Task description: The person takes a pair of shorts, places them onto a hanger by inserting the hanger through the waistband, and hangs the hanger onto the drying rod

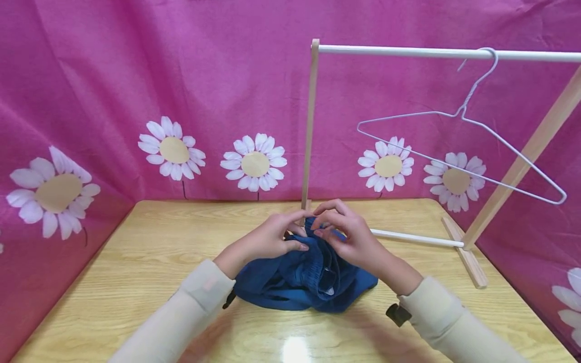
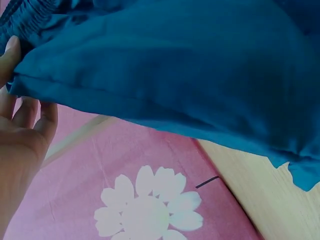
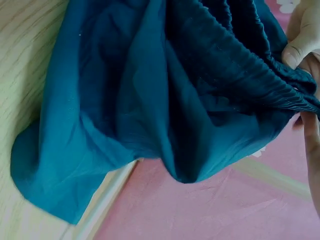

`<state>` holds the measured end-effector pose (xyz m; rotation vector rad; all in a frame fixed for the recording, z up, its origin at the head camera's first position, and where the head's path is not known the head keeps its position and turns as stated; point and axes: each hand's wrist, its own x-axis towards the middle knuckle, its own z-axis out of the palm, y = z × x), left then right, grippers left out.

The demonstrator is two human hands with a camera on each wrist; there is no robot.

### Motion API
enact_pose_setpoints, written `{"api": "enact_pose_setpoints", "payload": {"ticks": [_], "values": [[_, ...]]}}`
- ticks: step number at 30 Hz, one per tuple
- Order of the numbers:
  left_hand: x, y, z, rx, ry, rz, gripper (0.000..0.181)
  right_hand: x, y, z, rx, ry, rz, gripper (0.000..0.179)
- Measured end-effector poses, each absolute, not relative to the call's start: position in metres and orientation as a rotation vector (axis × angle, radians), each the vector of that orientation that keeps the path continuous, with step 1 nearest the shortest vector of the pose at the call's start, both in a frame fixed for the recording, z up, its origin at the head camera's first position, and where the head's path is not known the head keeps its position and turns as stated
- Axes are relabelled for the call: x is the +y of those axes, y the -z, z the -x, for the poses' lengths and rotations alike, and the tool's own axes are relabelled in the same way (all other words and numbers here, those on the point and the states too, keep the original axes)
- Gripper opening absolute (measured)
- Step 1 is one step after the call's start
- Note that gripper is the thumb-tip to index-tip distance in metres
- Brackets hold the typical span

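Note:
Dark blue shorts (image 1: 295, 282) with a gathered elastic waistband (image 1: 313, 267) lie bunched on the table in the head view. My left hand (image 1: 272, 237) holds the far end of the waistband. In the left wrist view the thumb of this left hand (image 2: 22, 130) is over the cloth and its fingers are under it. From the other side my right hand (image 1: 347, 232) pinches the waistband close by, fingers bent. The right wrist view has the right hand (image 3: 305, 55) at the gathered edge, with the waist opening facing up and the cloth hanging in folds.
Behind and right of the shorts stands a wooden rack (image 1: 310, 126) with a white top rail (image 1: 408, 51). A white wire hanger (image 1: 463, 108) hangs from it. The wooden table (image 1: 172, 232) is backed by a pink curtain (image 1: 254, 75) with daisies.

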<state>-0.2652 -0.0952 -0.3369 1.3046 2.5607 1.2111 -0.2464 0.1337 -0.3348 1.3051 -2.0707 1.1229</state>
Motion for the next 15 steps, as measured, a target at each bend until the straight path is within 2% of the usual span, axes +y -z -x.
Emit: {"api": "enact_pose_setpoints", "payload": {"ticks": [3, 6, 10, 15], "values": [[-0.094, 0.338, 0.263, 2.573, -1.268, -1.276, 0.041, 0.134, 0.334, 0.244, -2.11, -0.954, -1.338, 0.023], [-0.093, 0.338, 0.261, 2.606, -1.365, -1.239, 0.03, 0.136, 0.334, 0.238, -2.215, -0.796, -1.33, 0.029], [-0.091, 0.335, 0.259, 2.613, -1.536, -1.148, 0.028, 0.136, 0.333, 0.231, -2.31, -0.659, -1.258, 0.045], [-0.088, 0.331, 0.254, 2.566, -1.62, -1.129, 0.029, 0.132, 0.331, 0.229, -2.244, -0.566, -1.163, 0.042]]}}
